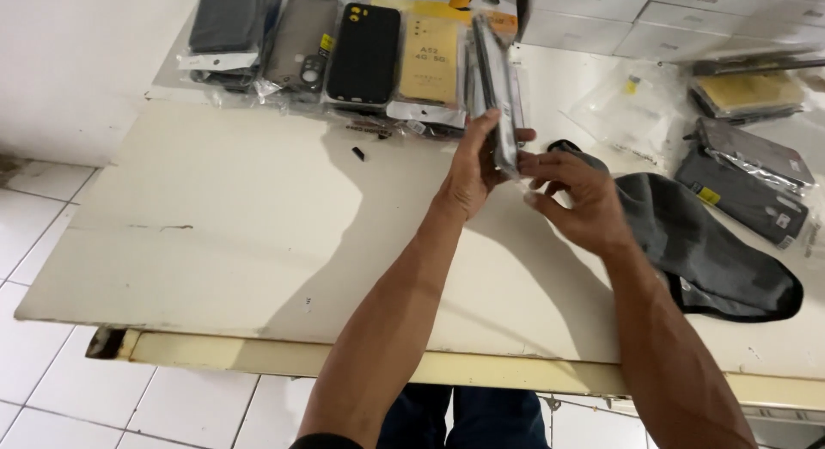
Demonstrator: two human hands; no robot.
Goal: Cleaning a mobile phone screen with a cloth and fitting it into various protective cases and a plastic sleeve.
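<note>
Head view: packaged phone case [498, 88] at upper centre, seen edge-on, face hidden. Left hand [471, 170] curled around its lower end, thumb up. Right hand [577, 200] half-closed, fingertips pinching the bottom corner, above the white table [215, 226].

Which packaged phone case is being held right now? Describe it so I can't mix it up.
On the cream table, look below the back row of bagged cases. The packaged case is the only one raised edge-on, pinched between left hand and right hand.
</note>
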